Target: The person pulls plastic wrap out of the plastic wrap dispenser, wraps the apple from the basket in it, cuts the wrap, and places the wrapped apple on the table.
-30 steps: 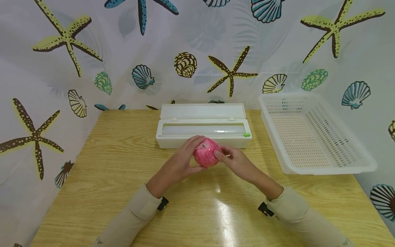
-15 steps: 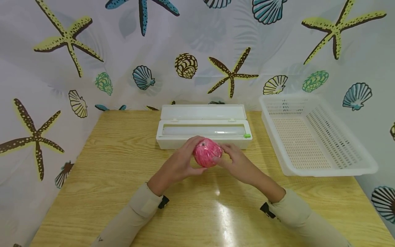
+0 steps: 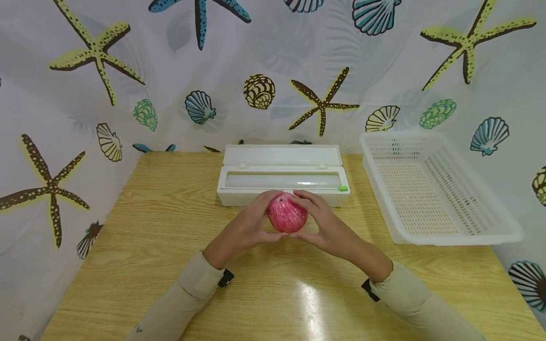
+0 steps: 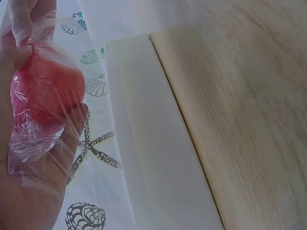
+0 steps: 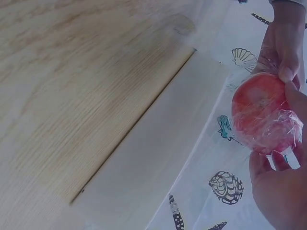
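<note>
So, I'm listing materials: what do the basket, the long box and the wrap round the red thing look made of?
Basket: probably plastic, semi-matte; whitish walls with regular slots.
Long box: likely rigid white plastic, smooth; crisp, moulded-looking edges.
Wrap: clear, glossy film, probably plastic; it crinkles and glints.

Widest free room: bare wood of the table (image 3: 162, 213), left of the white box (image 3: 241, 196) and left sleeve (image 3: 179, 298). Second passage between left and right sleeve (image 3: 418, 300), toward the near edge. Strip between box and white basket (image 3: 456, 238) narrow; widens nearer the right sleeve. Basket enterable from above only, walls blocking at table level. Rear approach blocked by patterned cloth (image 3: 264, 47) and raised lid (image 3: 281, 155). Access to box front obstructed by left hand (image 3: 247, 222), right hand (image 3: 334, 232) and wrapped pink fruit (image 3: 287, 215); fruit-to-box clearance not readable.
</note>
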Demonstrator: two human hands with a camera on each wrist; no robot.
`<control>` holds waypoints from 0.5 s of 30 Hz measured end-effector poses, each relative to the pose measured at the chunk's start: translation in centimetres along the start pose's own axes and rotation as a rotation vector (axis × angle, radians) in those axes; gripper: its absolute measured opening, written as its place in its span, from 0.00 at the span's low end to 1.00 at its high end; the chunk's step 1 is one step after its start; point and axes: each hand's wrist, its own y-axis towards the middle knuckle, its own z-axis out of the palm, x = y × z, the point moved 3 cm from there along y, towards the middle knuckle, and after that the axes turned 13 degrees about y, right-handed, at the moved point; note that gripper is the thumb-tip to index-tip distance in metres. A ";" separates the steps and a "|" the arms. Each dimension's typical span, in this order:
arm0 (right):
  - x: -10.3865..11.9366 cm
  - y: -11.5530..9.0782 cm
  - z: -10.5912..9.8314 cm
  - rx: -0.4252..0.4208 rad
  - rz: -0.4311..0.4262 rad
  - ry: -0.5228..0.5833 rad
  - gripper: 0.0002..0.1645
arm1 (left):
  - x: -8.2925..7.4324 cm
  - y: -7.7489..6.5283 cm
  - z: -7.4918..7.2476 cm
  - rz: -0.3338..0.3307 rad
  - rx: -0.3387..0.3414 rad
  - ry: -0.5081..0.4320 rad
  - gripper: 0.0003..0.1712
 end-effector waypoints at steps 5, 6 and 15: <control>-0.2 0.0 0.0 0.017 -0.008 -0.009 0.46 | 0.1 0.0 0.1 -0.013 0.014 -0.046 0.53; -0.2 0.0 0.0 0.021 -0.012 -0.010 0.47 | 0.1 0.0 0.1 -0.018 0.017 -0.051 0.53; -0.4 -0.1 0.0 0.033 -0.040 -0.043 0.51 | -0.1 -0.2 0.0 -0.030 0.021 -0.077 0.52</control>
